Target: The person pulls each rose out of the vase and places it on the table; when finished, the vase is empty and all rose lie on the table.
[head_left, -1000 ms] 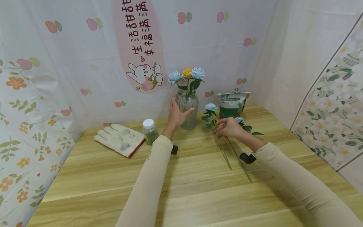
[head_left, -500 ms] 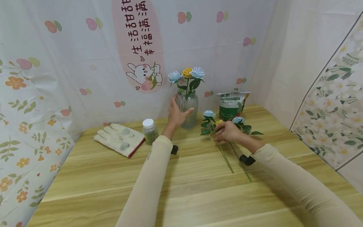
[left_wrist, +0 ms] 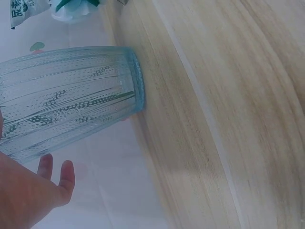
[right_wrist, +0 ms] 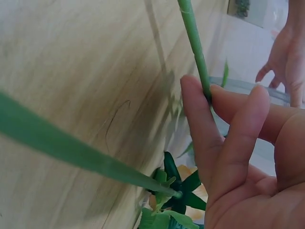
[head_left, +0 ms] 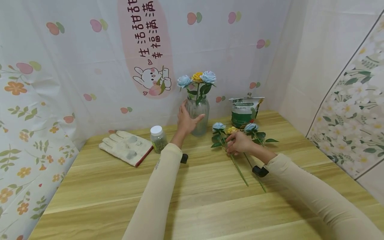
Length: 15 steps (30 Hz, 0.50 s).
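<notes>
In the head view my left hand [head_left: 188, 122] holds a clear ribbed glass vase [head_left: 202, 115], thumb across its front and fingers along its left side. Two light blue roses [head_left: 208, 77] and a yellow rose [head_left: 197, 77] stand in the vase. The left wrist view shows the vase [left_wrist: 71, 95] close up with its base at the tabletop. My right hand [head_left: 240, 142] pinches the green stem [right_wrist: 194, 45] of a light blue rose [head_left: 219, 126] between thumb and fingers. Beside it lie another yellow rose [head_left: 232, 130] and blue rose [head_left: 251, 127], partly behind the hand.
A white-lidded jar [head_left: 159, 140] stands left of the vase, next to a cream work glove [head_left: 127, 146]. At the back right is a green and white bag [head_left: 244, 113] with a clip on top. Printed cloth hangs behind the wooden table [head_left: 207, 206].
My right hand has lowered the blue rose, its bloom shifting down and slightly left, its stem end nearer me. My left hand stays on the vase.
</notes>
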{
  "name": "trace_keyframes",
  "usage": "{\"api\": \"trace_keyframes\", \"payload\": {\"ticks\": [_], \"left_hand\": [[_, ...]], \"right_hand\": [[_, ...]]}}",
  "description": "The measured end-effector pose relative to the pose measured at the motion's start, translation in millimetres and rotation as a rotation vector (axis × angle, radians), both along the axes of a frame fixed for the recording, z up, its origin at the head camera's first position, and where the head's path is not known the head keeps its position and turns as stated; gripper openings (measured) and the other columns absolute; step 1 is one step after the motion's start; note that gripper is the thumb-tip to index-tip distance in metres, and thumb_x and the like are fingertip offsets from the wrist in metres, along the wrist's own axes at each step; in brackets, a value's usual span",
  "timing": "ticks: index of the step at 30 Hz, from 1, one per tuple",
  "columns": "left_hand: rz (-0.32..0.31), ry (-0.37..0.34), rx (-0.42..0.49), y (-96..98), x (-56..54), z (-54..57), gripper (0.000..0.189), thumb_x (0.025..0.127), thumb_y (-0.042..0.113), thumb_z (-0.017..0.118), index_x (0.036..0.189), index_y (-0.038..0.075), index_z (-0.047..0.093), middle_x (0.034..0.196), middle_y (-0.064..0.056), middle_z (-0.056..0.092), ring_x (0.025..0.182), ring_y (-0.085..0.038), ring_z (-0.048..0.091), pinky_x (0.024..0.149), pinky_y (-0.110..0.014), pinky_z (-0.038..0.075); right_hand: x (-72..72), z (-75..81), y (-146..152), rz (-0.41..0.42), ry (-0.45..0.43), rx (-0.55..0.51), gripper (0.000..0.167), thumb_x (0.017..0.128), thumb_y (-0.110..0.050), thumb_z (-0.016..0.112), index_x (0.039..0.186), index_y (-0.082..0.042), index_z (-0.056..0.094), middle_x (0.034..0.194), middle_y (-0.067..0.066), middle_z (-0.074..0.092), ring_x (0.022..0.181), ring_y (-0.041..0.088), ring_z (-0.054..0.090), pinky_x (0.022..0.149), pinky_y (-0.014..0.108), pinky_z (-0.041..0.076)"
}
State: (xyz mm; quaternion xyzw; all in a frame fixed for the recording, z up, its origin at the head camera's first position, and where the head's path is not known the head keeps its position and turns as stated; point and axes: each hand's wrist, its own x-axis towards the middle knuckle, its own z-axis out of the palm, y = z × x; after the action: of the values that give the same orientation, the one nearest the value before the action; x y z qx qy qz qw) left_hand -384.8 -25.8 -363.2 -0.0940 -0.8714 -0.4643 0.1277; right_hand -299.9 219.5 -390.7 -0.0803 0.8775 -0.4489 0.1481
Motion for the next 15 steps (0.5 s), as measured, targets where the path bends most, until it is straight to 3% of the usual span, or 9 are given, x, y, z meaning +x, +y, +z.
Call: {"api": "trace_keyframes", "payload": {"ticks": [15], "left_hand": [[0.009,-0.009,-0.020,-2.1,0.1,-1.1,0.103,0.083,0.056,0.074,0.157,0.021,0.011,0.159,-0.009,0.023,0.145,-0.033,0.025,0.113,-0.053,0.028]], "right_hand": [[4.5,1.0,-0.6,0.036,-0.024,0.049,0.044,0.087,-0.002,0.073,0.123,0.015,0.055,0.087,0.015,0.074,0.071,0.022,0.072,0.060,0.034,0.057]]}}
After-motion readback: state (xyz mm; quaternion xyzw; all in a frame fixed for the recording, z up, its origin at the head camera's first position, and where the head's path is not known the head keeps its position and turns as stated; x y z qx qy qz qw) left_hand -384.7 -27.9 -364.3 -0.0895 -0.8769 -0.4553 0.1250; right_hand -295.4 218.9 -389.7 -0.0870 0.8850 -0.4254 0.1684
